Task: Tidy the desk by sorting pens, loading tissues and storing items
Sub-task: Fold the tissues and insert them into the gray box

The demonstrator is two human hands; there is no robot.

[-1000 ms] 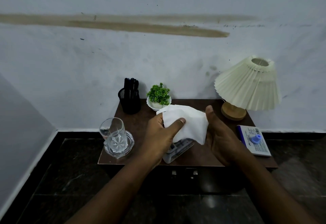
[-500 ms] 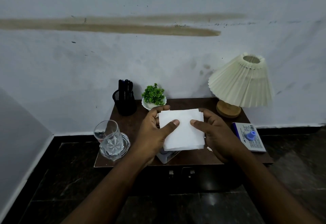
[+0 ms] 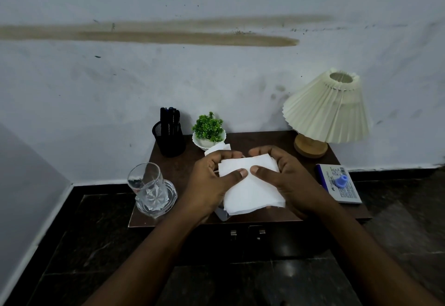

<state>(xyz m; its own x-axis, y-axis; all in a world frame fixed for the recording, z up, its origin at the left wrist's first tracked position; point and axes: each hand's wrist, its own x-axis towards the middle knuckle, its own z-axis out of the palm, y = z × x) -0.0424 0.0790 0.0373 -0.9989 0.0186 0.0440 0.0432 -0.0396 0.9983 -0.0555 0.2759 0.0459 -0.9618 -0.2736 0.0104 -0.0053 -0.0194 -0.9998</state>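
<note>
Now we hold a stack of square white paper tissues [image 3: 252, 192] in both hands. Our left hand [image 3: 209, 185] and right hand [image 3: 292, 181] curl round its side edges, thumbs pressed on top with their tips nearly meeting. Under our left fingers a corner of a grey tissue box [image 3: 221, 212] shows. Beyond the left fingertips, a black mesh pen cup [image 3: 169, 140] stands on the dark brown wooden desk [image 3: 265, 139].

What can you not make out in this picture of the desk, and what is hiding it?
Head view only.
1. Grey holder: mostly covered by the tissue stack and the left hand; opening unseen.
2. Pens in the mesh pen holder: too dark to count.
3. Blue-and-white box: small print too small to read.
4. White paper behind the left hand: partly hidden by its fingers.
</note>
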